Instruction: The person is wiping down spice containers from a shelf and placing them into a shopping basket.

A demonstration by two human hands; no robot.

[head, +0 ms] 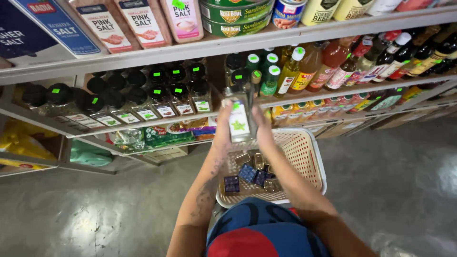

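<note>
Bright overhead light glares off the floor (pixel 395 190); shelves (pixel 190 50) bow at edges

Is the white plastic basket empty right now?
No, the white perforated plastic basket already holds several small dark blue packets and small jars, below the clear spice bottle held between both hands.

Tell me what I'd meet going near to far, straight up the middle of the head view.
Blue and red cloth → white basket of small packets → clear bottle held between left hand and right hand → green-capped bottles on the middle shelf → flat tins on the top shelf.
</note>
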